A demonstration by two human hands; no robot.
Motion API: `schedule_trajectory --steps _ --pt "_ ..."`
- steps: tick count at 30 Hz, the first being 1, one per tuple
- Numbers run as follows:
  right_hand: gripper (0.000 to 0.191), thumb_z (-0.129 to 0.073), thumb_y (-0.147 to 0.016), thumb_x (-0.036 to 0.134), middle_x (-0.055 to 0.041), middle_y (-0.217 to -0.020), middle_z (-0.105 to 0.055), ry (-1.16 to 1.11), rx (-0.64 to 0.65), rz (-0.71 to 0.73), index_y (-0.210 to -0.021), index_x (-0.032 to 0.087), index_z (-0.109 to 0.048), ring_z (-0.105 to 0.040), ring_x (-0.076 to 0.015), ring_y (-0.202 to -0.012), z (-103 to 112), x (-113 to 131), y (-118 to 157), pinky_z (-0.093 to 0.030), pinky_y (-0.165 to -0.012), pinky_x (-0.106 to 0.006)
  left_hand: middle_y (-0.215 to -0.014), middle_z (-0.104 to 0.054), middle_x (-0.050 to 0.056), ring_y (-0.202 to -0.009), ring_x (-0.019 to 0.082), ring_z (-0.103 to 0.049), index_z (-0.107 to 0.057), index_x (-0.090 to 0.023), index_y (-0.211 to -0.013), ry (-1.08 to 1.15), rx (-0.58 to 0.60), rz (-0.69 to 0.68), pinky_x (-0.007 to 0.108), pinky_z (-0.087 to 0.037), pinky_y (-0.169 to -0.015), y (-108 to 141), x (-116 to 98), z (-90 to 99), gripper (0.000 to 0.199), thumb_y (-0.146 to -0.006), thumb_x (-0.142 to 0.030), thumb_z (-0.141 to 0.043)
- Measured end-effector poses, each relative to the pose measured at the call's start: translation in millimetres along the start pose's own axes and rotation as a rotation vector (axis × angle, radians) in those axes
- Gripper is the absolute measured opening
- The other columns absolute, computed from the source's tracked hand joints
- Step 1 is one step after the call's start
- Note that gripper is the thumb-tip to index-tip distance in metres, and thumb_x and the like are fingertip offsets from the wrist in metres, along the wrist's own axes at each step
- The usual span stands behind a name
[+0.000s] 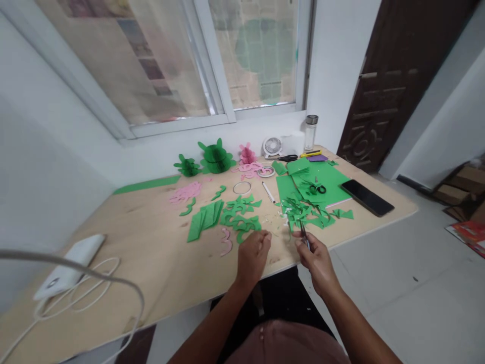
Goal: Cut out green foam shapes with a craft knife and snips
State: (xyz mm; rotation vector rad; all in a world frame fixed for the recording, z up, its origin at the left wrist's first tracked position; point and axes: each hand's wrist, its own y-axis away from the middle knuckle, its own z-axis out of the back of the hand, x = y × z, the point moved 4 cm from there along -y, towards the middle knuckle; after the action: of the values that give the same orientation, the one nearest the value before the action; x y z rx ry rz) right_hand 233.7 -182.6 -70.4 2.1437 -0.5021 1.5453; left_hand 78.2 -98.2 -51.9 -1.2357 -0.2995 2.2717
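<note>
My left hand [253, 255] is closed above the front edge of the table, its fingers curled in. Whatever may be inside it is hidden. Just beyond it lie green paper cutouts [240, 222], with a pink curved paper piece [226, 242] to their left. My right hand [315, 258] grips a slim, dark, pointed tool [303, 231], tips facing away from me; whether it is tweezers or small snips is unclear. Its tips are close to a heap of green paper scraps [297, 210] mixed with white bits.
Green sheets [337, 177] with black-handled scissors [320, 189] lie right, beside a phone [367, 197]. A white pen [269, 192] and folded green strips [205, 220] are mid-table. Paper turtle shapes [215, 157], a fan [273, 146] and bottle [310, 133] stand behind. A cable [109, 278] crosses left.
</note>
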Motion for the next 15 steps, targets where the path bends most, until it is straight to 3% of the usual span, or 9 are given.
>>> schedule_trajectory --steps 4,9,12,15 --pt "0.035 -0.077 -0.065 0.039 0.0035 -0.057 -0.052 0.048 0.058 0.005 -0.092 0.018 -0.073 -0.038 -0.0108 -0.047 -16 -3 -1 -0.024 -0.043 -0.022 -0.113 -0.07 0.009 -0.107 0.023 -0.063 -0.064 -0.019 -0.113 -0.179 -0.117 0.049 0.039 -0.049 -0.096 -8 37 50.8 0.031 -0.089 -0.032 -0.047" --pt "0.034 -0.079 -0.063 0.039 0.0022 -0.057 -0.054 0.089 0.096 -0.013 -0.089 0.017 -0.075 -0.04 -0.0117 -0.048 -25 -10 -5 -0.025 -0.043 -0.023 -0.124 -0.064 0.015 -0.119 0.032 -0.055 -0.061 -0.016 -0.119 -0.596 -0.198 0.368 0.048 -0.043 -0.101 -36 113 120.9 0.037 -0.085 -0.029 -0.051" --pt "0.035 -0.079 -0.063 0.039 0.0022 -0.056 -0.053 0.092 0.11 -0.02 -0.089 0.017 -0.075 -0.039 -0.0111 -0.046 -30 -14 -7 -0.024 -0.042 -0.023 -0.132 -0.059 0.016 -0.124 0.033 -0.051 -0.056 -0.016 -0.126 -0.674 -0.103 0.465 0.048 -0.042 -0.101 -56 137 130.2 0.047 -0.085 -0.039 -0.053" --pt "0.036 -0.079 -0.062 0.041 0.0037 -0.052 -0.049 0.088 0.121 -0.038 -0.089 0.017 -0.075 -0.037 -0.0108 -0.044 -37 -16 -6 -0.023 -0.042 -0.023 -0.137 -0.055 0.016 -0.126 0.034 -0.05 -0.05 -0.019 -0.133 -0.685 0.038 0.434 0.051 -0.041 -0.1 -73 139 116.2 0.055 -0.085 -0.046 -0.054"
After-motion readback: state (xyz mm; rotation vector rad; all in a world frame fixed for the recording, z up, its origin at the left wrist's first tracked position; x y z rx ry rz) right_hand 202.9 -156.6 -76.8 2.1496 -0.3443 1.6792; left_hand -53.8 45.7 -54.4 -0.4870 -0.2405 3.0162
